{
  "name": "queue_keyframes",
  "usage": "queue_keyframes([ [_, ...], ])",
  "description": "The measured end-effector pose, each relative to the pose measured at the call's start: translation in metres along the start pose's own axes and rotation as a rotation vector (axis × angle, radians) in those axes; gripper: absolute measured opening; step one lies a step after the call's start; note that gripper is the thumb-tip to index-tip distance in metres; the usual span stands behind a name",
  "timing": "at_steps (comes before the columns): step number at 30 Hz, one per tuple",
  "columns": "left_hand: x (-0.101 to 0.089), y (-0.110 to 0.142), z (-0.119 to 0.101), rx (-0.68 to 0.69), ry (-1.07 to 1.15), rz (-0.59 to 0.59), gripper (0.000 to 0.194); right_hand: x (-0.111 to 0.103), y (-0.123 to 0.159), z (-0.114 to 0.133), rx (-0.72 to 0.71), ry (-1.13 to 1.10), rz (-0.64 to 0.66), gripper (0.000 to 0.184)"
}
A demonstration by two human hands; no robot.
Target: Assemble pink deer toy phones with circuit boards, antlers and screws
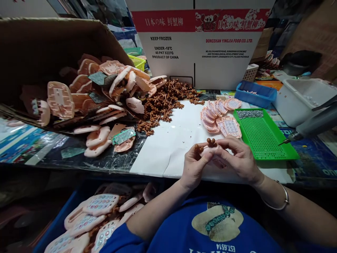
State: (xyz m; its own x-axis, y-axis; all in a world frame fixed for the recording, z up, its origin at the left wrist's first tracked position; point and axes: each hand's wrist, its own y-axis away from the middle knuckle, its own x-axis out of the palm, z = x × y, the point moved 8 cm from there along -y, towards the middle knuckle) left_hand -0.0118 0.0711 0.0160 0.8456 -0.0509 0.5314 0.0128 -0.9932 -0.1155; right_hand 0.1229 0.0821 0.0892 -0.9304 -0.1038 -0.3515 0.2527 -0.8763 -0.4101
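Observation:
My left hand (193, 168) and my right hand (241, 160) are closed on the same pink plastic toy shell (212, 149), thumbs on the near side. Brown antler-like pieces (211, 142) stick up from its top edge; one lies by my left fingertips. Fingers cover most of the shell. Just beyond my hands, pink button panels (230, 126) lie overlapping on the white work surface (168, 147). To the right of my right hand is a green perforated tray (285, 154) with small metal screws (250, 113) at its far end.
A tipped carton (65, 28) at left spills pink shells (60, 100) beside a heap of brown pieces (168, 96). A power screwdriver (313, 123) juts in from the right, near a blue bin (255, 96) and white tub (289, 102). Finished-looking pink toys (101, 203) fill a crate below.

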Motion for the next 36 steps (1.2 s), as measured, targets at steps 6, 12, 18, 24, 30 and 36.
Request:
queue_keyframes([
  [6, 0.007, 0.004, 0.011, -0.088, 0.018, 0.054, 0.041, 0.005, 0.005, -0.027, 0.122, -0.196, 0.006, 0.022],
  [12, 0.009, 0.007, -0.007, 0.061, -0.254, 0.055, 0.042, 0.000, -0.001, -0.009, -0.025, -0.089, 0.057, 0.017],
  [18, 0.009, 0.007, 0.000, -0.019, -0.190, 0.033, 0.042, -0.001, -0.007, -0.004, -0.069, -0.022, 0.015, 0.015],
  [24, -0.009, -0.001, -0.001, -0.108, 0.165, -0.039, 0.039, 0.006, 0.002, 0.002, -0.124, 0.110, 0.069, 0.026],
  [30, -0.018, -0.002, -0.007, -0.187, 0.246, -0.098, 0.040, 0.019, 0.020, 0.005, -0.179, 0.282, 0.122, 0.032],
  [36, -0.021, -0.005, -0.008, -0.177, 0.238, -0.101, 0.047, 0.024, 0.028, 0.018, -0.263, 0.365, 0.077, 0.026],
])
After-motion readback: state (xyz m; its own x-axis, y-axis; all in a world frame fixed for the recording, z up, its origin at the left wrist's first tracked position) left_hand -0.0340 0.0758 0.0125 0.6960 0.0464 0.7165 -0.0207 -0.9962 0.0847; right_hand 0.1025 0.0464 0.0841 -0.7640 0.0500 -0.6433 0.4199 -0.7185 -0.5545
